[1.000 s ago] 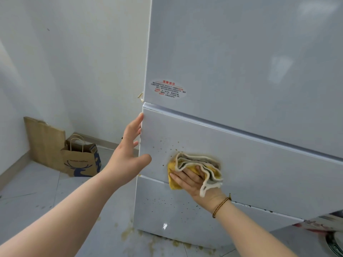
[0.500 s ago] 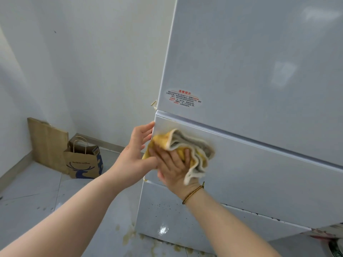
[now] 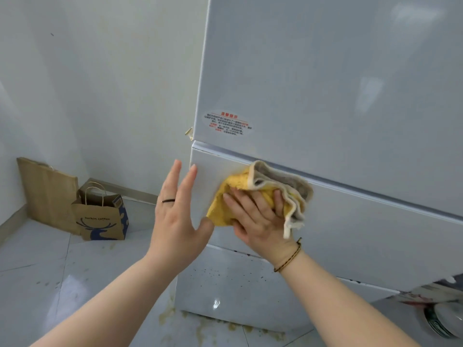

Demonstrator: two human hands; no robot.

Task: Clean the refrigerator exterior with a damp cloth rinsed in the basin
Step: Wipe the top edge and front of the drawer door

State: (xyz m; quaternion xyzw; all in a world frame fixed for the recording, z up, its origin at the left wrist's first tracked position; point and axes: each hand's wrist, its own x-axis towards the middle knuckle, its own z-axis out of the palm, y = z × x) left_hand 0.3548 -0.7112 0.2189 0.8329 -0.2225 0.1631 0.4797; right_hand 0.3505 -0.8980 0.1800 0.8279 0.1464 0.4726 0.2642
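Note:
A pale grey refrigerator (image 3: pixel 338 96) fills the right of the head view, with an upper door, a middle drawer front (image 3: pixel 363 236) and a lower drawer (image 3: pixel 225 284) speckled with dark spots. My right hand (image 3: pixel 258 216) presses a bunched yellow and grey cloth (image 3: pixel 265 186) flat against the top left of the middle drawer front. My left hand (image 3: pixel 178 209) is open with fingers straight, its fingertips at the drawer's left edge and its thumb near the cloth.
A brown paper bag (image 3: pixel 102 216) with a blue deer print stands on the floor by the wall, with a flat brown bag (image 3: pixel 47 191) behind it. Yellowish stains (image 3: pixel 170 314) mark the floor tiles at the fridge's base. A round container (image 3: pixel 441 321) shows at the bottom right.
The cloth and my right hand moved from lower on the drawer front up to its top left corner. My left hand opened out, its fingers now straight beside the edge.

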